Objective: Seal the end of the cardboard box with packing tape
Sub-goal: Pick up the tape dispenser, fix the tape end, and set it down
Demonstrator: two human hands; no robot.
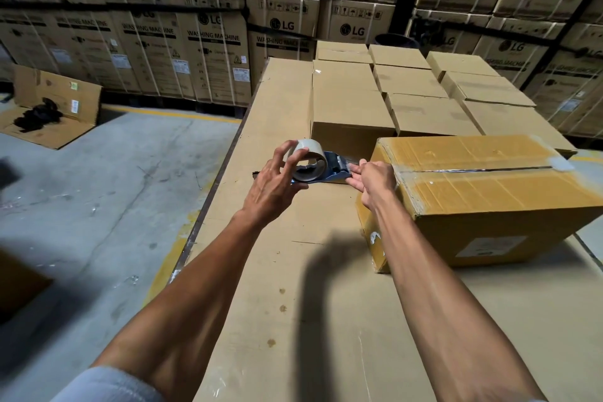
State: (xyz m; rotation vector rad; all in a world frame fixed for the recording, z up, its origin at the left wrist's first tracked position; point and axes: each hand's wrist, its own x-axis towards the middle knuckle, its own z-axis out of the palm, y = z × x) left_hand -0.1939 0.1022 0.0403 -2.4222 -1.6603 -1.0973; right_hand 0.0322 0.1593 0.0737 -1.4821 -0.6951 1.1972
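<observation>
A yellow-brown cardboard box [483, 192] lies on a cardboard-covered table [293, 271], its top seam running left to right with clear tape along it. A blue tape dispenser [329, 166] with a roll of clear packing tape [310, 160] sits just left of the box's left end. My left hand [277, 179] grips the roll and the dispenser, fingers curled over the top. My right hand [372, 181] rests at the box's upper left corner, its fingertips pinching the tape end at the dispenser's mouth.
Several plain closed cartons [408, 91] are packed in rows behind the box. Tall stacks of washing-machine cartons [212, 52] wall off the back. The concrete floor [98, 206] lies to the left, with a flattened carton [55, 108] holding dark cloth.
</observation>
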